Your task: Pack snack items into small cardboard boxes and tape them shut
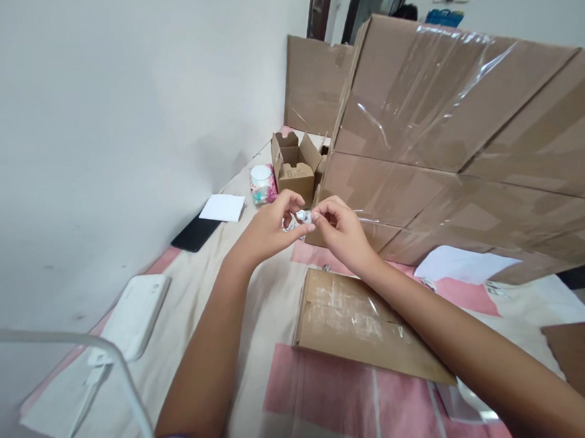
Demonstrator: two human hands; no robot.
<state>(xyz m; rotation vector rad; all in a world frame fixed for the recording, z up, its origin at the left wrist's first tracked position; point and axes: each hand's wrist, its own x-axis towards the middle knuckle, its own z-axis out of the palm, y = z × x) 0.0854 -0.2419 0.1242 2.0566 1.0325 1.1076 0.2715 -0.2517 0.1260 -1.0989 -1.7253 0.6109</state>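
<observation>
Small whitish item (303, 216), between left hand (283, 224) and right hand (340, 228).
Right thumb and forefinger pinch it; left fingers curve beside it, grip unclear. Near, slightly right: taped carton (350, 320). Far: small open box (298, 183). Left: white device (133, 311).

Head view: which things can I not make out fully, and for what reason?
Small object between the left hand and right hand: head view, too small, partly covered by the hands.
Black flat object: head view, partly covered by the white pad.
Open carton: head view, its front wall hides the bottom.
Curved white cable: head view, cut off by the left and bottom edges.
</observation>
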